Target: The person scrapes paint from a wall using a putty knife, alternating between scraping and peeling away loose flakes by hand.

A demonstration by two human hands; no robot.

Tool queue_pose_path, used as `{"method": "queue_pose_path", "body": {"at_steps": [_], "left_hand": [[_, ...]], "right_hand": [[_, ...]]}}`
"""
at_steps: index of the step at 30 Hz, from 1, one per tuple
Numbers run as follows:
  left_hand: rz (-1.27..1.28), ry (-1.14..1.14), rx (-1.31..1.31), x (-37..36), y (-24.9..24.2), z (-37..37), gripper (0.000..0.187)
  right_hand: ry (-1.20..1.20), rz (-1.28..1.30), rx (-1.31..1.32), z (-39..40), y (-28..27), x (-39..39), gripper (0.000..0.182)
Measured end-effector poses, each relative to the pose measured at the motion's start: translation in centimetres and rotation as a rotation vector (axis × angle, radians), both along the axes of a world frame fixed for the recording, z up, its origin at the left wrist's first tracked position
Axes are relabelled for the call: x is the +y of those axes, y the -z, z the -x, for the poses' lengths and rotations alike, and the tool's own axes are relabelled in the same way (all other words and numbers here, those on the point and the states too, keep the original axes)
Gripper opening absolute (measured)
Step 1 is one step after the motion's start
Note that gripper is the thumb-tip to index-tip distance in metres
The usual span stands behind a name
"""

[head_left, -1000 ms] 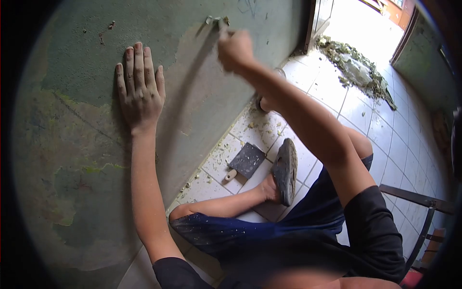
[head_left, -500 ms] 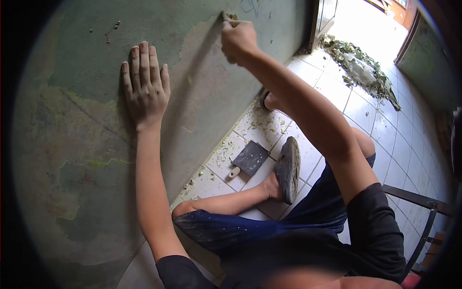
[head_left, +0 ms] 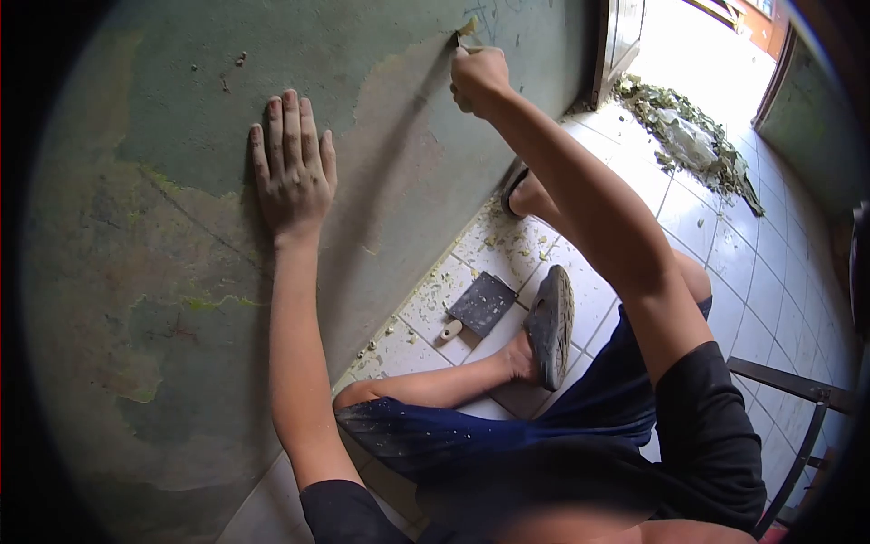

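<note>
My left hand (head_left: 297,172) lies flat against the green wall (head_left: 181,100), fingers stretched upward, whitish dust on its skin. Higher and to the right, my right hand (head_left: 480,77) is closed around a scraper (head_left: 460,39), whose blade meets the wall near the upper edge of a bare, peeled patch (head_left: 399,150). Most of the scraper's handle is hidden inside my fist. A yellowish paint flake (head_left: 468,27) shows at the blade.
On the tiled floor lies a dark flat square tool (head_left: 483,304) with a pale handle, among paint chips (head_left: 494,240). My sandalled foot (head_left: 548,326) is beside it. Leaves and a plastic bag (head_left: 684,136) lie near the bright doorway. A dark metal frame (head_left: 793,385) stands at right.
The view has shifted slightly, moving the scene to the right. My right hand and the scraper have moved a little up and right along the wall. My left hand stays on the same spot.
</note>
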State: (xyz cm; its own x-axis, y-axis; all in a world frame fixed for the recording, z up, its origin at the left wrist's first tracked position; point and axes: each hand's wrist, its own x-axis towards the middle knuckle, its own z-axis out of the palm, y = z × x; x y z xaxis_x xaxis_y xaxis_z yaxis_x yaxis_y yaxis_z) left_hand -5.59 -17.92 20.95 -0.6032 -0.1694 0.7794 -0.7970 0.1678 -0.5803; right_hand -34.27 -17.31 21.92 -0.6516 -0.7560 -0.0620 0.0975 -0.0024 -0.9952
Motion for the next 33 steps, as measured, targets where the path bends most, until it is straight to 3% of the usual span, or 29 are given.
{"method": "queue_pose_path", "body": {"at_steps": [1,2,5,8,11,14,19,20,22,26,28,30,33], "left_hand": [[0.012,-0.001,-0.001,-0.1,-0.3,-0.1,0.056],[0.009,0.004,0.005,-0.1,-0.1,-0.1,0.055],[0.003,0.012,0.004,-0.2,-0.1,0.1,0.055],[0.011,0.012,0.004,0.1,0.0,-0.1,0.054],[0.013,0.011,0.021,-0.1,-0.5,0.3,0.054],[-0.001,0.01,0.007,0.4,0.3,0.3,0.054],[0.006,0.03,0.016,-0.1,-0.1,0.3,0.054],[0.009,0.007,0.01,0.0,-0.1,0.2,0.054],[0.013,-0.011,-0.009,0.2,0.0,0.2,0.053],[0.014,0.002,0.023,0.0,-0.1,0.4,0.053],[0.01,-0.003,0.005,0.2,0.1,0.2,0.053],[0.024,-0.029,0.002,0.3,-0.1,0.3,0.052],[0.024,-0.01,0.014,0.1,0.0,0.3,0.052]], "right_hand": [[-0.02,-0.028,0.003,-1.2,-0.1,0.9,0.034],[-0.043,0.039,0.214,-2.5,0.6,2.1,0.032],[-0.032,0.048,0.163,-2.0,1.7,0.5,0.033],[-0.01,-0.038,-0.09,-0.2,-0.1,0.5,0.036],[-0.12,0.058,0.211,-2.3,1.4,2.7,0.034],[0.028,0.012,-0.048,3.3,2.3,-2.3,0.037],[-0.025,0.085,0.263,-1.1,2.4,1.2,0.031],[0.006,0.033,0.229,0.1,1.6,0.9,0.032],[0.122,0.027,-0.078,4.4,1.3,-2.8,0.033],[-0.069,0.038,0.255,-0.8,1.7,3.1,0.035],[-0.103,0.043,0.275,-0.1,1.8,2.4,0.034],[-0.024,0.053,0.077,3.8,0.2,-0.3,0.038],[-0.05,0.061,0.246,1.9,2.1,1.0,0.039]]}}
